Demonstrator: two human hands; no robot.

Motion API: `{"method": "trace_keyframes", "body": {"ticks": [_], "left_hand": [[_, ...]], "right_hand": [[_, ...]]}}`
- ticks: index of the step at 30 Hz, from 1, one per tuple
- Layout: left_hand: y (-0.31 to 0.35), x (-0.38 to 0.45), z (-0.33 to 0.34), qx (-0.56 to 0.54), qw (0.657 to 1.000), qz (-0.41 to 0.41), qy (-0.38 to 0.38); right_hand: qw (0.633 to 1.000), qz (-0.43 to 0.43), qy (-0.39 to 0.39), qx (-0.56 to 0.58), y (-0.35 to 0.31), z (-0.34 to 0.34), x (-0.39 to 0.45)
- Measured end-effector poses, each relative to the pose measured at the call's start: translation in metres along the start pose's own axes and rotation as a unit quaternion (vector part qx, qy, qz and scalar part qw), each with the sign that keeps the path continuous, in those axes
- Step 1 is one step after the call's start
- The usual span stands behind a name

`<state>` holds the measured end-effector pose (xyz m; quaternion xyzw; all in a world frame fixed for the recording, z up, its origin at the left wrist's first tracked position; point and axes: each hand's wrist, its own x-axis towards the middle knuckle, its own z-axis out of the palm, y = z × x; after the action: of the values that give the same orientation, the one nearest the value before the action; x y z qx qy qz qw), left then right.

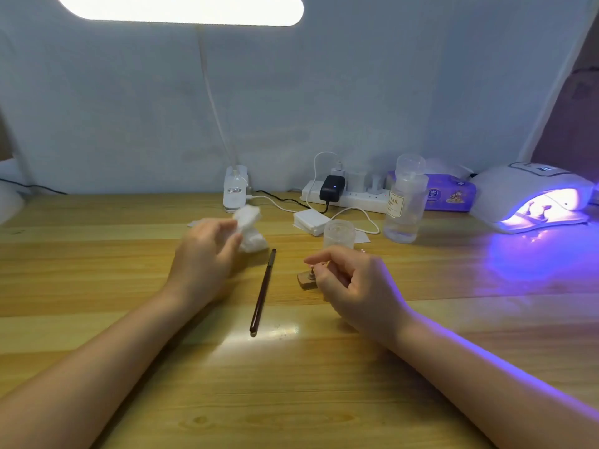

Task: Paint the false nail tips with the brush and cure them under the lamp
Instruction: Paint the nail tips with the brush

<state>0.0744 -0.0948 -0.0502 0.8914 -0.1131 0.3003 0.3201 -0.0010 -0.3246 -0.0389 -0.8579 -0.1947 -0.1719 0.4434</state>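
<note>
While the curing lamp glows violet at the right edge of the frame, both hands sit near the centre of the wooden surface. Left hand: fingers curled around a crumpled white wipe, which sticks out above and to the right of the fingertips; grip looks loose, blurred. Right hand: fingers bent in, thumb and forefinger pinched close at the top of a small nail-tip stand, a brownish block with a short post. A pale tip on the post is too small to make out clearly. Whether the fingers actually clamp the post or only touch it, cannot tell.

Brush: lies flat on the surface between the two hands, touched by neither, dark handle running from lower centre up toward the wipe, slightly tilted right.

Inside the curing lamp's opening, two small dark stands show against the violet light.

Just above the right hand: small clear jar; behind it a stack of white pads. Right of the jar, a clear pump bottle stands upright. Along the back wall: white power strip with a black adapter plugged in, and a purple tissue pack. Desk lamp lit, upper left of the frame, its clip base at the rear of the surface.
</note>
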Motion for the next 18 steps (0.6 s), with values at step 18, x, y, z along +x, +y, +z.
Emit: {"method": "trace_keyframes", "body": {"ticks": [18], "left_hand": [[0.084, -0.02, -0.031, -0.198, 0.973, 0.118, -0.012]], "right_hand": [[0.982, -0.004, -0.131, 0.135, -0.025, -0.006, 0.007]]}}
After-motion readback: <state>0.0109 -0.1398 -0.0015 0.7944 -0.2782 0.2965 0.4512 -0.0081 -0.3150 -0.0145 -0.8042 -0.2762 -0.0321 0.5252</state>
